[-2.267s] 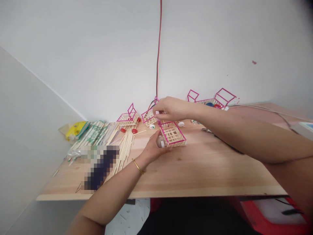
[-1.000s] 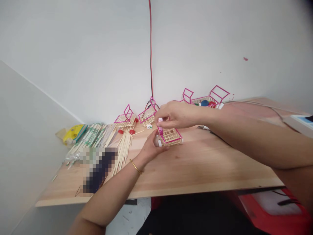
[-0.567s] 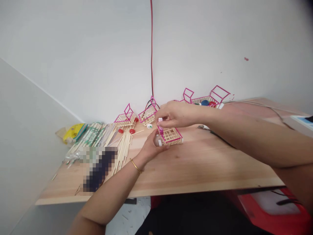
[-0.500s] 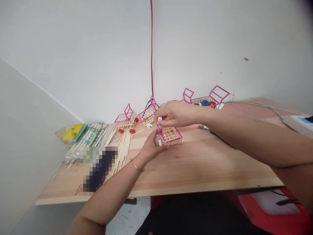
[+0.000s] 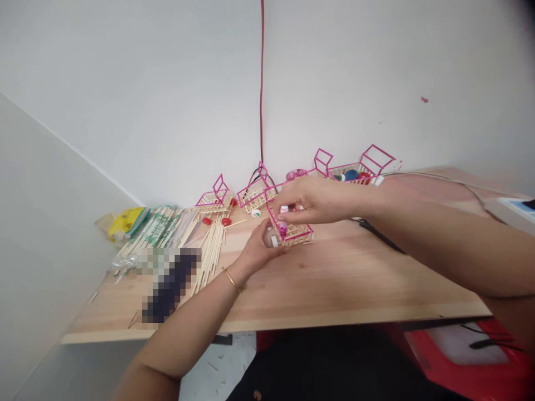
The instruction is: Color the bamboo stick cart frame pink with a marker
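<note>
Shifted nearer and rightward since half a second ago, the pink-and-white tool (image 5: 283, 226) now stands at the near-left corner of the stick basket (image 5: 300, 235). Loose sticks (image 5: 214, 248) lie left on the table (image 5: 334, 278); next, the left hand (image 5: 257, 246), its grip curled around the basket's left end; then the right hand (image 5: 311, 199), pinching the tool.

Soft, even light is spreading over the white wall (image 5: 188, 83). Darkness is shading the upper right corner, coarse pixels are covering part of the wooden tabletop (image 5: 334, 284), and small details are looking blurred.
</note>
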Action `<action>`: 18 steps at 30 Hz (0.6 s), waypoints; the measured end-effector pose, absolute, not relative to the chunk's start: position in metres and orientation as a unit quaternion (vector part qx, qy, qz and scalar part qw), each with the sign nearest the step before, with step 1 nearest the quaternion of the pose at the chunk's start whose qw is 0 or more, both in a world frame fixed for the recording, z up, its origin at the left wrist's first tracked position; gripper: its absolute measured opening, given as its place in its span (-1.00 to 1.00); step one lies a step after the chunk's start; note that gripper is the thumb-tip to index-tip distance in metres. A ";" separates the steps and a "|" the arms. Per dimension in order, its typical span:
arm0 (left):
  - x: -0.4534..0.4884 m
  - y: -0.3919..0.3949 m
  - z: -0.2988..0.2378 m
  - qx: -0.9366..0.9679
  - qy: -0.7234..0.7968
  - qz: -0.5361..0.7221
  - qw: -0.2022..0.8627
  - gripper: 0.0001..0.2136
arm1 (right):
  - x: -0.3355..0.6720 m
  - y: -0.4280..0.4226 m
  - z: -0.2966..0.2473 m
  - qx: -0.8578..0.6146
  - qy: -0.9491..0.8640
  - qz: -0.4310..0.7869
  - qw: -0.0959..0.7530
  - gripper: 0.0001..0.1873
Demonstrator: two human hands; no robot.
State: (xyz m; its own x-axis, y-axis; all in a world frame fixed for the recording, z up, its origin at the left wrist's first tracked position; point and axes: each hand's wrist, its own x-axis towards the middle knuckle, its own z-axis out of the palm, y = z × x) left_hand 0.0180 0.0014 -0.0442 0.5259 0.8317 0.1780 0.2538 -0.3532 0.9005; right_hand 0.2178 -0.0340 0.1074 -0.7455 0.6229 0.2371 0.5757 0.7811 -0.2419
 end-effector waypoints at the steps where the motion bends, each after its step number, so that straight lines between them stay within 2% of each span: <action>1: 0.018 0.001 -0.044 0.756 0.361 0.327 0.437 -0.16 | 0.218 -0.034 0.108 -0.328 -0.928 0.076 0.158 -0.80; 7: 0.017 0.001 -0.043 0.758 0.348 0.334 0.439 -0.18 | 0.226 -0.036 0.105 -0.337 -0.923 0.099 0.155 -0.78; 13: 0.017 0.001 -0.044 0.759 0.342 0.333 0.444 -0.16 | 0.230 -0.038 0.100 -0.328 -0.920 0.111 0.184 -0.73; 18: 0.017 0.001 -0.044 0.756 0.348 0.336 0.440 -0.18 | 0.231 -0.038 0.096 -0.333 -0.914 0.113 0.202 -0.76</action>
State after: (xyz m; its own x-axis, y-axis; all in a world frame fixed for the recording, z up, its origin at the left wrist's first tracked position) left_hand 0.0171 0.0008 -0.0441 0.5325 0.8222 0.2011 0.2310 -0.3698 0.8999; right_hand 0.2310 -0.0382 0.0957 -0.6970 0.6538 0.2943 0.5621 0.7531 -0.3419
